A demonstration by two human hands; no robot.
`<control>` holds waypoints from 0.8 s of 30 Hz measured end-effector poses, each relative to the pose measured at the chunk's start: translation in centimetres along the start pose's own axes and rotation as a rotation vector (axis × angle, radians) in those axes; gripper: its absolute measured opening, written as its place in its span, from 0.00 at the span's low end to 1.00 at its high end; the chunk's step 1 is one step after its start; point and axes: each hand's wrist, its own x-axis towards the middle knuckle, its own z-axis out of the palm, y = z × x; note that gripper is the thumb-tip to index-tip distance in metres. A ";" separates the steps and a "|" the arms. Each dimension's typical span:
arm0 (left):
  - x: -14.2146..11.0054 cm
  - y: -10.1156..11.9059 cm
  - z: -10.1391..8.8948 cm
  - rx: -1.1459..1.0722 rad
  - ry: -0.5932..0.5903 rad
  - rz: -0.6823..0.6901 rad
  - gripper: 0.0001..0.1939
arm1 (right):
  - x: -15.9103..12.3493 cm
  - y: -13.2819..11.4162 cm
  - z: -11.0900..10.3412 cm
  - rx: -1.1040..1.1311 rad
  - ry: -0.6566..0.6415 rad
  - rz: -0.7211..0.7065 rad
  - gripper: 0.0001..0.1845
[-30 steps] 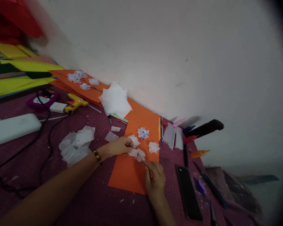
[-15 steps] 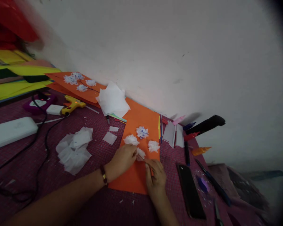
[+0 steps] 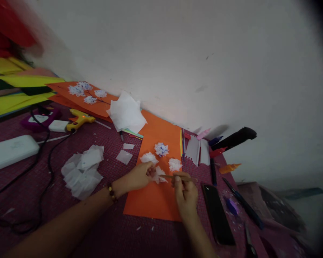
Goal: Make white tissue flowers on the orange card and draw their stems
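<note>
My right hand (image 3: 187, 193) grips a thin brown pointed stick (image 3: 170, 176), its tip lying over a crumpled white tissue paper flower (image 3: 159, 177). On the left edge of that flower are the curled fingers of my left hand (image 3: 141, 175); the exact grip is partly hidden. The flower rests on an orange sheet (image 3: 150, 204). Around it on the sheet are a second white flower (image 3: 149, 158), a third white flower (image 3: 174, 165) and a white flower with blue specks (image 3: 161, 149).
Tissue squares (image 3: 83, 168) lie left, near a yellow glue gun (image 3: 80, 120) with its cable and a white power bank-like block (image 3: 13, 152). Behind are stacked white tissue (image 3: 127, 113) and a decorated orange card (image 3: 78, 96). A phone (image 3: 218, 215) and scissors (image 3: 249, 242) lie right.
My right hand has moved right and now shows the stick lengthwise. My left hand has drawn slightly left, and more of the tissue flower between the hands is visible, spread flatter.
</note>
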 end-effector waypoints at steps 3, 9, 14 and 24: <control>0.3 -0.4 -0.6 -0.045 -0.009 -0.036 0.09 | 1.4 -0.9 0.3 -0.080 -0.105 -0.051 0.09; 0.6 -0.7 -0.6 -0.078 0.026 -0.069 0.10 | 3.5 -3.0 1.3 -0.314 -0.331 -0.166 0.09; 0.5 -0.4 -0.9 -0.149 0.029 -0.068 0.07 | 4.2 -3.7 1.7 -0.436 -0.467 -0.185 0.08; 1.0 0.0 -1.0 -0.423 0.250 -0.240 0.07 | 6.2 -6.1 4.5 -0.901 -0.735 -0.204 0.12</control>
